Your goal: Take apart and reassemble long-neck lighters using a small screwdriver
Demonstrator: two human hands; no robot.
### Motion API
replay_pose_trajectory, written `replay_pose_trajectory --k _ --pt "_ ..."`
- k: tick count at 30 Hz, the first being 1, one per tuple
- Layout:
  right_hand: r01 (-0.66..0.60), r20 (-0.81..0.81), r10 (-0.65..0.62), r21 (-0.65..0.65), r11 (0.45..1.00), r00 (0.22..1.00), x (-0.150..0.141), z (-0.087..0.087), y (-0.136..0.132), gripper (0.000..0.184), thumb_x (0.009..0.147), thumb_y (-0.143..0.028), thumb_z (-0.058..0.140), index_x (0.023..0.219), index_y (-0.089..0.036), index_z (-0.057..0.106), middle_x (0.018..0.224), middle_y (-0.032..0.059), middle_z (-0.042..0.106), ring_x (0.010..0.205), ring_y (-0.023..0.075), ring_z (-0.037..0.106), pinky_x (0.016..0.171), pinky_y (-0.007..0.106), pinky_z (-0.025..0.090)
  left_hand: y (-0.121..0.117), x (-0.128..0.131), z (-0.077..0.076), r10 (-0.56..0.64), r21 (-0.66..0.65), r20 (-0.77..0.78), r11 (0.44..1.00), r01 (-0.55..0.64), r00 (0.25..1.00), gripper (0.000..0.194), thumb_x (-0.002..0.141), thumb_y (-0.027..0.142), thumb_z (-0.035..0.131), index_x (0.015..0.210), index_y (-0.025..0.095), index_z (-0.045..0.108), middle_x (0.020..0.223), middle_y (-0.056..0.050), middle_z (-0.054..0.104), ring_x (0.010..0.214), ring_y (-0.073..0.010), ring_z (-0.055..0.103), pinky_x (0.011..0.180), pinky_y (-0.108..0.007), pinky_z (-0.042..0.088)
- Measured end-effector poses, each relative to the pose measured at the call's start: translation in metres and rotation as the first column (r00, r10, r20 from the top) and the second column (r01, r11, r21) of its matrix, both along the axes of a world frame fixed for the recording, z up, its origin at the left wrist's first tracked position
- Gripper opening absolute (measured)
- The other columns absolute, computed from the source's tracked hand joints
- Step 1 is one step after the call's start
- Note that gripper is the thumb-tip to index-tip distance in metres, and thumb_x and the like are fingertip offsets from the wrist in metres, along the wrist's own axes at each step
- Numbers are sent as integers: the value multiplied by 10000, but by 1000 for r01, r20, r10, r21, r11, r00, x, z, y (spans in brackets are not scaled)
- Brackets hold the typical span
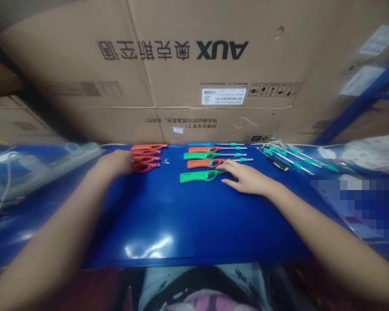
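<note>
Evidently, from where I stand, both of the person's hands are over the blue table. The right hand reaches in from the right, its fingertips at the front end of the nearest green lighter, thumb spread a little apart on the near side; I cannot tell whether it grips. That lighter lies at the near end of a row, with an orange lighter, another green one, another orange one and a blue one beyond it, these four with metal rods pointing right. To the left, the left hand touches the left ends of some orange handles; blur hides how its fingers are closed. Small metal bits lie just right of those handles. Farther right are loose rods with teal pieces and a yellow-and-black screwdriver.
</note>
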State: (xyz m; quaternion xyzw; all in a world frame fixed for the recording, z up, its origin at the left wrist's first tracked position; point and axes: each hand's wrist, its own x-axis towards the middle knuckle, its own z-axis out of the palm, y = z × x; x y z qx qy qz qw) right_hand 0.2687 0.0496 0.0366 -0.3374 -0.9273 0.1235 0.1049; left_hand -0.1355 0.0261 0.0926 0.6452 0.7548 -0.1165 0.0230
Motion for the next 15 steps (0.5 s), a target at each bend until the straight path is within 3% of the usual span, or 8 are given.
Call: replay_pose_trajectory --k 3,8,12,15 --pt "-4 26 4 -10 1000 1000 1 3 -3 345 952 -415 569 1265 -269 584 1310 84 590 1035 242 652 821 356 532 -1 0 -2 14 52 7 999 -14 1000 284 768 294 688 990 116 685 896 -113 694 787 -216 603 738 -298 489" --pt "-22 110 20 14 1000 994 -8 11 -16 419 908 -572 609 1175 -249 593 1160 54 635 899 218 655 692 310 482 0 -5 -5 -11 104 53 995 6 999 373 834 426 641 1026 108 672 916 -122 669 804 -233 581 787 -367 494" --pt "-12 145 3 62 998 989 -18 13 -28 409 912 -582 602 1118 -229 599 1139 53 633 807 197 639 580 288 406 3 -16 -10 -29 128 110 992 14 994 227 771 301 686 900 114 674 751 -68 623 724 -203 553 770 -350 486" --pt "-42 90 35 73 996 995 -25 11 -33 441 900 -588 617 1157 -232 582 1187 70 616 935 230 638 607 294 431 4 -18 -8 -84 198 193 979 45 978 211 706 216 715 867 100 644 716 -83 614 734 -246 579 761 -391 488"
